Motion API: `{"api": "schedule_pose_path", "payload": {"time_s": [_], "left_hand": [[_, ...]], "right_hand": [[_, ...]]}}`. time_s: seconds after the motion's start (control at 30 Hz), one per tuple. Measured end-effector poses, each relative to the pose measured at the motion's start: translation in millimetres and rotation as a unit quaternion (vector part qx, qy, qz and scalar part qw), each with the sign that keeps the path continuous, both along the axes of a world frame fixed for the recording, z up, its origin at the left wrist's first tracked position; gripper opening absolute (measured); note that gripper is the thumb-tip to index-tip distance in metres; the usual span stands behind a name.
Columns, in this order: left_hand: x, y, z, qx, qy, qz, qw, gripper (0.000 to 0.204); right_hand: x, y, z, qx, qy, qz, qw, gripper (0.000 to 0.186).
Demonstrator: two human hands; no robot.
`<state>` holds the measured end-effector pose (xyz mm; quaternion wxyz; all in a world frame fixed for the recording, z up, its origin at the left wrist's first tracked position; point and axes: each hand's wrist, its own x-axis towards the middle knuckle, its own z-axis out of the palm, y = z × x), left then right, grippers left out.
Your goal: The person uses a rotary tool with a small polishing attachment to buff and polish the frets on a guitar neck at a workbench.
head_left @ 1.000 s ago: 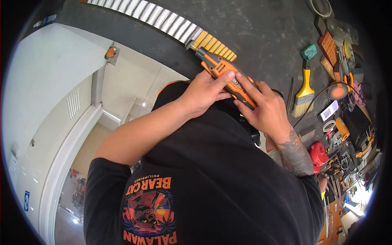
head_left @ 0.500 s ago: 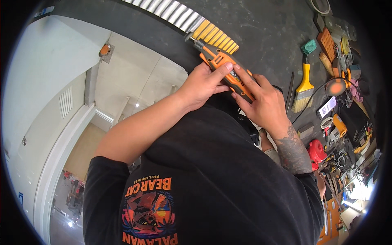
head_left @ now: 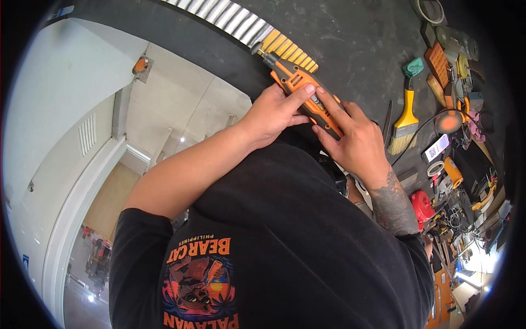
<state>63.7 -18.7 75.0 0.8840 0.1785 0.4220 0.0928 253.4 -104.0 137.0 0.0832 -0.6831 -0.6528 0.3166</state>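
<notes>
An orange and black rotary tool [head_left: 298, 82] is held in both hands, tilted with its nose toward the upper left. A dark round wheel [head_left: 257, 48] sits on the tool's tip. My left hand [head_left: 276, 112] wraps the middle of the body, thumb lying on top. My right hand [head_left: 353, 134] closes around the rear end, its fingers along the upper side. Just beyond the tool's nose lies a row of short strips, gold ones [head_left: 287, 49] at the near end and silvery ones [head_left: 230, 21] farther left. The wheel appears close to the row; whether it touches, I cannot tell.
On the dark workbench [head_left: 350, 38] at right lie a yellow-handled paintbrush [head_left: 404, 123], a green lump [head_left: 413, 67], a phone [head_left: 436, 148], a tape roll [head_left: 435, 168] and a red round container [head_left: 422, 207]. A black cord [head_left: 419, 129] runs among several tools. Another person's leg shows below my right hand.
The view has shifted very slightly. Both hands keep the same grip on the rotary tool, and its tip sits a touch farther right in the picture.
</notes>
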Motion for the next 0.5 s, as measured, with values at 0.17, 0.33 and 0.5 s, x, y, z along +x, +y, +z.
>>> {"api": "schedule_pose_path", "payload": {"time_s": [0.17, 0.33, 0.5], "left_hand": [[2.0, 3.4, 1.7, 0.009, 0.006, 0.002, 1.000, 0.046], [4.4, 5.4, 2.4, 0.006, 0.001, 0.002, 1.000, 0.047], [8.0, 6.6, 1.6, 0.011, 0.002, 0.006, 1.000, 0.047]], "right_hand": [[1.6, 5.0, 2.3, -0.006, 0.000, 0.002, 1.000, 0.078], [3.0, 8.1, 4.1, -0.024, -0.003, -0.004, 1.000, 0.080], [6.1, 6.8, 0.6, -0.005, 0.003, -0.006, 1.000, 0.079]]}}
